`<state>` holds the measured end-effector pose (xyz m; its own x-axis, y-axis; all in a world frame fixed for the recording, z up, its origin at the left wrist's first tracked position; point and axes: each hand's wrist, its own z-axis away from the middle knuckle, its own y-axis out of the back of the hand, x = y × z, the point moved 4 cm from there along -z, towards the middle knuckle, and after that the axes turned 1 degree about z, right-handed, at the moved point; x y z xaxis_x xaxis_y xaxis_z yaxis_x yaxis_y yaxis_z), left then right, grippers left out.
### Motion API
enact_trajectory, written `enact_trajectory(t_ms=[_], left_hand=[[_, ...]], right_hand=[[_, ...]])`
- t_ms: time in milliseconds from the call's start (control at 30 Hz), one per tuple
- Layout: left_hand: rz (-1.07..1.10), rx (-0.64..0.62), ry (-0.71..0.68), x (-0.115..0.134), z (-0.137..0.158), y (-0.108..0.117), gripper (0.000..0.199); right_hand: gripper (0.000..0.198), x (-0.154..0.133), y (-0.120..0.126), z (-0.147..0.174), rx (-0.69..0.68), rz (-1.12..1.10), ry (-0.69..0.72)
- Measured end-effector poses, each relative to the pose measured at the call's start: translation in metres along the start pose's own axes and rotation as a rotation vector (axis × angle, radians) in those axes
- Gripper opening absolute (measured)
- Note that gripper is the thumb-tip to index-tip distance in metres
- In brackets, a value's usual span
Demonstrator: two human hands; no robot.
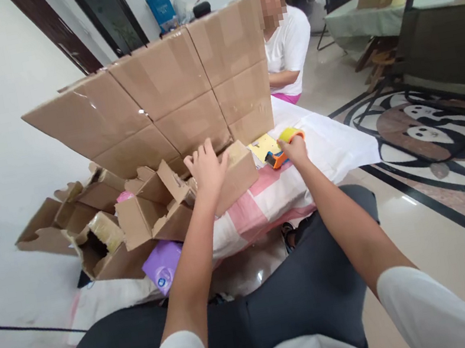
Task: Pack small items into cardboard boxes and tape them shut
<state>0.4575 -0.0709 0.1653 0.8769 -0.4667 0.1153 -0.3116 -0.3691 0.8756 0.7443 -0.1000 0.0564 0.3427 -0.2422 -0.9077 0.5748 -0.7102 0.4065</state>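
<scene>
In the head view, my right hand (295, 151) grips a tape dispenser (277, 159) with an orange and blue body and a yellow roll. My left hand (207, 165) has its fingers spread at the top of a small closed cardboard box (235, 167), seemingly resting there; the exact contact is hard to see. Behind that box stands a tall cardboard panel (171, 83), creased into squares. Between the box and the dispenser lies a yellow sheet (262, 147).
Open torn cardboard boxes (153, 212) crowd the left, with a purple packet (162, 264) below them. A white and pink cloth (248, 213) covers the work surface. Another person (287, 38) sits behind the panel. A folding chair (447, 40) and green-covered table stand at right.
</scene>
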Motion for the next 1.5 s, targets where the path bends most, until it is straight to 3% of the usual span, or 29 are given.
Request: enact_trajectory(t_ms=[133, 200, 267, 400, 533, 633, 733, 833, 933, 1067, 1167, 1233, 1367, 1433, 1467, 1500], left_hand=[[0.021, -0.097, -0.105, 0.024, 0.032, -0.005, 0.054], [0.011, -0.043, -0.14, 0.032, 0.047, -0.005, 0.049], [0.039, 0.01, -0.171, 0.033, 0.055, -0.007, 0.046], [0.177, -0.014, -0.2, 0.024, 0.052, -0.011, 0.045], [0.484, 0.063, -0.225, 0.032, 0.039, 0.003, 0.044], [0.672, -0.024, -0.162, 0.056, 0.028, 0.003, 0.037], [0.789, -0.135, -0.034, 0.082, 0.019, -0.007, 0.024], [0.904, -0.075, 0.088, 0.096, 0.017, -0.008, 0.021], [1.084, -0.041, 0.11, 0.1, 0.031, -0.002, 0.024], [1.198, -0.231, 0.113, 0.103, 0.074, -0.011, 0.03], [1.102, -0.303, 0.154, 0.098, 0.101, -0.03, 0.034], [1.05, -0.302, 0.191, 0.088, 0.11, -0.038, 0.031], [0.922, -0.198, 0.338, 0.04, 0.13, -0.021, 0.024], [0.91, -0.159, 0.417, 0.012, 0.15, -0.009, 0.031], [0.924, -0.149, 0.441, 0.0, 0.16, -0.006, 0.037], [0.951, -0.145, 0.454, -0.009, 0.169, -0.005, 0.041]], right_hand=[[0.027, -0.026, 0.003, 0.01, -0.055, -0.207, 0.184], [0.036, -0.044, 0.008, 0.023, -0.032, -0.307, 0.273], [0.043, -0.062, 0.013, 0.036, 0.003, -0.39, 0.346], [0.044, -0.092, 0.02, 0.057, 0.041, -0.503, 0.444], [0.043, -0.111, 0.03, 0.072, -0.014, -0.737, 0.43], [0.046, -0.117, 0.029, 0.079, -0.063, -0.813, 0.391], [0.057, -0.112, 0.024, 0.08, -0.023, -0.783, 0.344], [0.063, -0.104, 0.021, 0.078, 0.047, -0.634, 0.36], [0.063, -0.097, 0.024, 0.071, 0.088, -0.537, 0.415], [0.064, -0.09, 0.027, 0.045, 0.075, -0.639, 0.288], [0.065, -0.092, 0.026, 0.038, 0.027, -0.755, 0.159], [0.055, -0.099, 0.031, 0.047, -0.068, -0.844, 0.102], [0.023, -0.117, 0.072, 0.08, -0.406, -0.938, -0.004], [0.023, -0.118, 0.097, 0.083, -0.434, -0.962, 0.033], [0.029, -0.116, 0.104, 0.078, -0.392, -0.983, 0.055], [0.033, -0.11, 0.107, 0.069, -0.253, -1.02, 0.071]])
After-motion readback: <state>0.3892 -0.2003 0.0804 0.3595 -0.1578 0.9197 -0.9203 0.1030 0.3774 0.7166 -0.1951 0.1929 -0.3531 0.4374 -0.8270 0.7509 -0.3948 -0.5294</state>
